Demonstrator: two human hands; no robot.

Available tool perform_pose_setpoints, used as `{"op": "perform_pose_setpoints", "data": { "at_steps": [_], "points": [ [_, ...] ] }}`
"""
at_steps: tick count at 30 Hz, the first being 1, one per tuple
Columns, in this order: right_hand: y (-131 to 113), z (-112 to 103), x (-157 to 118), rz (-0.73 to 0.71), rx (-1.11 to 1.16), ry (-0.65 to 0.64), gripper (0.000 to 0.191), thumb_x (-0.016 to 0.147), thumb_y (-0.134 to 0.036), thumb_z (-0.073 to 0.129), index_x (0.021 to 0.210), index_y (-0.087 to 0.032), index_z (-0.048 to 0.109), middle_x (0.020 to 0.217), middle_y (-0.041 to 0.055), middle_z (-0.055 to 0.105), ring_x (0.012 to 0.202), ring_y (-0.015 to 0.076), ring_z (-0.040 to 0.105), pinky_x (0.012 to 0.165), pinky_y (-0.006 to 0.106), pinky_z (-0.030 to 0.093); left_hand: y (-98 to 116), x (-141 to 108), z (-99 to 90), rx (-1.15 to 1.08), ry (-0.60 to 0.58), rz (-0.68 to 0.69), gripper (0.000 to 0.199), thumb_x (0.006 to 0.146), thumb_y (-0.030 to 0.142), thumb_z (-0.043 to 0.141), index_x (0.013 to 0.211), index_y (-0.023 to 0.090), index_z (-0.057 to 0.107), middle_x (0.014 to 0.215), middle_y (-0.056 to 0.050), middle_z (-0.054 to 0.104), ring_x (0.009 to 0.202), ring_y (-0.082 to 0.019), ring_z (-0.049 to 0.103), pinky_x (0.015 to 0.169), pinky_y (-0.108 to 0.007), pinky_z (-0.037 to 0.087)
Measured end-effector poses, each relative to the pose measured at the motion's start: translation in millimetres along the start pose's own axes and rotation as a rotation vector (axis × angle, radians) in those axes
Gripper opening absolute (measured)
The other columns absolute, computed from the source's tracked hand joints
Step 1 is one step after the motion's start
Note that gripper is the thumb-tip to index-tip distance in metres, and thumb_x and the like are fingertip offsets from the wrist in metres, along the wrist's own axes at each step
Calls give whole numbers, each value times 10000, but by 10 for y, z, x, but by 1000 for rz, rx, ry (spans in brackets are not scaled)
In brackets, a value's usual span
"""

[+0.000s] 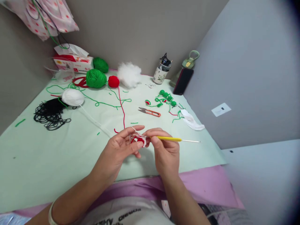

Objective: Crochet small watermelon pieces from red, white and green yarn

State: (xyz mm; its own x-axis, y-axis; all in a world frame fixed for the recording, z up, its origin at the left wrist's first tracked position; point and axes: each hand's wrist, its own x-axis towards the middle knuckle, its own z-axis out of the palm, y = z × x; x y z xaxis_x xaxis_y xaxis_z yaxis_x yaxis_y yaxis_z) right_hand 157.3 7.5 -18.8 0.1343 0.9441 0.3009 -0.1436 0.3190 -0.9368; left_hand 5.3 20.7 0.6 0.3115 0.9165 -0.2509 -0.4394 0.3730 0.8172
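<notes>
Between the thumb and fingers of my left hand (122,145) is a small red and white crochet piece (141,142), partly hidden by the thumb. White yarn runs over my raised left index finger. My right hand (166,150) pinches a crochet hook with a yellow handle (168,138). One metal end of the hook lies at the top of the crochet piece; the other points out to the right. From the white yarn ball (73,97) a strand leads toward my left hand. A red strand (122,107) runs from the red yarn ball (113,81) down beside the fingers.
Orange thread snips (150,112) lie beyond my hands. Several small green crochet pieces (165,95) are near a phone (183,81) leaning on a bottle (189,60). Behind stand a pen jar (161,72), white stuffing (129,74), green yarn (96,78) and tissues (79,63). Black cord (50,114) lies left.
</notes>
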Motion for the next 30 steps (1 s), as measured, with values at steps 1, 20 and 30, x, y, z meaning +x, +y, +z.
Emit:
{"op": "perform_pose_setpoints", "data": {
  "at_steps": [1, 20, 30],
  "points": [
    [7, -7, -3, 10, 14, 3, 119, 968, -307, 701, 975, -281, 817, 917, 30, 739, 729, 153, 644, 678, 319, 536, -1, -1, 3, 0, 7, -2, 350, 775, 230, 882, 1119, 230, 816, 762, 21, 673, 610, -89, 581, 565, -199, 536],
    [-27, -7, 64, 212, 230, 61, 154, 885, -386, 778, 865, -234, 788, 841, 25, 738, 653, 129, 643, 614, 271, 558, -18, -10, -88, -88, -61, -67, 268, 856, 271, 838, 1123, 263, 812, 995, -13, 756, 929, -152, 691, 913, -270, 537],
    [-28, 2, 75, 198, 247, 35, 182, 930, -401, 730, 876, -229, 749, 833, 27, 755, 637, 132, 651, 602, 275, 566, -17, 12, -89, -37, -19, -57, 284, 858, 295, 834, 1142, 294, 816, 917, 7, 698, 849, -127, 650, 856, -243, 495]
  ]
}}
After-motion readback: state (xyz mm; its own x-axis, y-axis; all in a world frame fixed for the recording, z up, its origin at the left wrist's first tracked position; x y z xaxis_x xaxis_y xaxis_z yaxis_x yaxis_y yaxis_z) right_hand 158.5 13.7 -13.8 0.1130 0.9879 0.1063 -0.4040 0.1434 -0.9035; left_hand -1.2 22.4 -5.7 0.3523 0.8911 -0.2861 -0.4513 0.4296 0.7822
